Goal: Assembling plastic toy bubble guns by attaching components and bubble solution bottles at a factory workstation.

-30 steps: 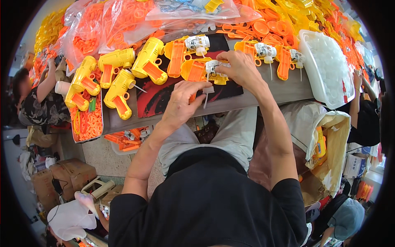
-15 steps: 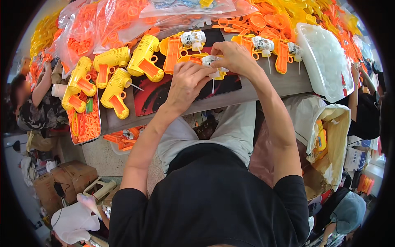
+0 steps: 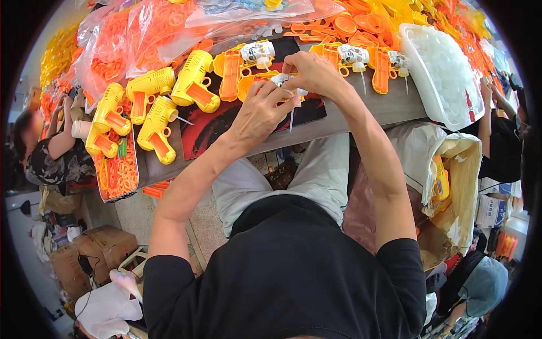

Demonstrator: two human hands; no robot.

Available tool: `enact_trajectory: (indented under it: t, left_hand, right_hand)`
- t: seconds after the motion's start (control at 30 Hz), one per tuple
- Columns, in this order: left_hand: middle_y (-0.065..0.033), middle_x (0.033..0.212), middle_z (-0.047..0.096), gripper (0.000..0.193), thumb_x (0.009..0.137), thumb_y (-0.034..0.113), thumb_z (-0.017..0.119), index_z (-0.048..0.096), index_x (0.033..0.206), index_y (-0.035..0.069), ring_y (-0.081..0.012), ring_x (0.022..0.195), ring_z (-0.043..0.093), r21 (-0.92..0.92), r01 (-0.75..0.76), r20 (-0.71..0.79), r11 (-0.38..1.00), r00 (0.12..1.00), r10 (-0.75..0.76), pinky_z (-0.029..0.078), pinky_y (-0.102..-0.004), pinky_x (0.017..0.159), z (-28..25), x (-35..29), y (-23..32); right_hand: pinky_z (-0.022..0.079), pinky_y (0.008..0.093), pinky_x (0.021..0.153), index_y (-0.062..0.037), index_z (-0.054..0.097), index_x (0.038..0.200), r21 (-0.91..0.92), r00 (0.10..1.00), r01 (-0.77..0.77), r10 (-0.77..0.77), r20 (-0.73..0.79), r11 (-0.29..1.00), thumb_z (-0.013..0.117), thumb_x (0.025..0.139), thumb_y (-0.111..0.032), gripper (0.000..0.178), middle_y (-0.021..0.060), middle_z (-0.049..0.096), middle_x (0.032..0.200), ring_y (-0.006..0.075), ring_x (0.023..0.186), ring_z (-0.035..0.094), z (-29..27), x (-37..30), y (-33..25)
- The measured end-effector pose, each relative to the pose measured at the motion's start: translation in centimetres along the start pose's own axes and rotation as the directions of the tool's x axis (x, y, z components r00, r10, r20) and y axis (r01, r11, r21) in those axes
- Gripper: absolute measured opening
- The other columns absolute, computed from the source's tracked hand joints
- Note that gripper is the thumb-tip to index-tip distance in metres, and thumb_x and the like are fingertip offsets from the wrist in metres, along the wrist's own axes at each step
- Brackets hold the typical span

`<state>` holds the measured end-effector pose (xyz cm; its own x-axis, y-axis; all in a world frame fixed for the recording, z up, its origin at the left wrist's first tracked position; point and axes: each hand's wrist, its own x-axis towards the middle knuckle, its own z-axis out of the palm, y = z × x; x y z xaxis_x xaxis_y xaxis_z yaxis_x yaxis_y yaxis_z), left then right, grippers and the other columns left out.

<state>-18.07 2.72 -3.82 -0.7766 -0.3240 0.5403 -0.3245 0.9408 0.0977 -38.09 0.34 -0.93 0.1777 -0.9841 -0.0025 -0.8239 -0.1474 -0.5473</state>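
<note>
Between my two hands lies an opened yellow and orange toy gun [image 3: 244,86] with a white mechanism [image 3: 280,78] set into it. My left hand [image 3: 259,113] comes at it from the left, fingers bent and pinched together at the near side of the mechanism. From the right, my right hand [image 3: 317,73] curls its fingers over the mechanism's far side. A thin white rod [image 3: 292,120] points down below the fingertips. What the fingertips pinch is partly hidden. Beyond my left hand rests another opened toy gun [image 3: 230,73] with a white mechanism; two more opened guns [image 3: 381,70] lie right of my right hand.
Several closed yellow toy guns [image 3: 195,82] lie at the left, some over a box of orange parts [image 3: 121,175]. A white tub [image 3: 451,107] of translucent parts stands right. Bags of orange parts [image 3: 155,34] line the back. A lined carton [image 3: 466,169] stands below right. Other people work at both sides.
My left hand's fingers have shifted slightly at the mechanism, index finger now stretched further over it. My right hand stays at the same toy gun. The whole view has shifted a little.
</note>
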Motion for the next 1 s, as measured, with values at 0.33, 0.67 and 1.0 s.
enact_trajectory:
  t: [0.33, 0.67, 1.0]
  left_hand:
    - [-0.0037, 0.101, 0.062, 0.035, 0.080, 0.006, 0.068, 0.067, 0.116, 0.009, -0.0239, 0.102, 0.058, 0.123, -0.166, 0.135, 0.978, 0.980, 0.149, 0.047, -0.0406, 0.092, -1.2, 1.8, -0.2]
    - [-0.0050, 0.097, 0.065, 0.029, 0.083, 0.007, 0.069, 0.072, 0.112, 0.010, -0.0239, 0.095, 0.062, -0.114, -0.001, 0.039, 0.994, 0.999, 0.005, 0.048, -0.0371, 0.089, 0.0, -0.3, -1.0]
    - [-0.0105, 0.121, 0.059, 0.046, 0.077, 0.013, 0.081, 0.064, 0.119, 0.005, -0.0309, 0.115, 0.055, -0.117, 0.284, -0.177, 0.952, 0.937, -0.301, 0.046, -0.0420, 0.097, -1.1, -1.3, -0.2]
  right_hand:
    - [0.052, 0.0412, 0.084, -0.0009, 0.071, 0.097, 0.018, 1.000, 0.016, -0.015, -0.010, 1.000, 0.077, 0.072, -0.026, 0.036, 0.0159, 0.072, 0.098, 0.0323, 0.097, 0.068, -0.2, -0.6, 0.0]
    - [0.051, 0.0424, 0.085, -0.0014, 0.071, 0.099, -0.064, 1.000, 0.014, -0.014, 0.003, 0.998, 0.077, 0.074, -0.026, 0.036, 0.0160, 0.072, 0.099, 0.0340, 0.099, 0.068, -0.1, -0.8, -0.9]
    - [0.049, 0.0420, 0.087, -0.0027, 0.071, 0.099, -0.020, 1.000, 0.009, -0.009, -0.003, 1.000, 0.079, 0.075, -0.031, 0.039, 0.0139, 0.072, 0.103, 0.0328, 0.102, 0.066, 0.0, -0.8, -0.5]
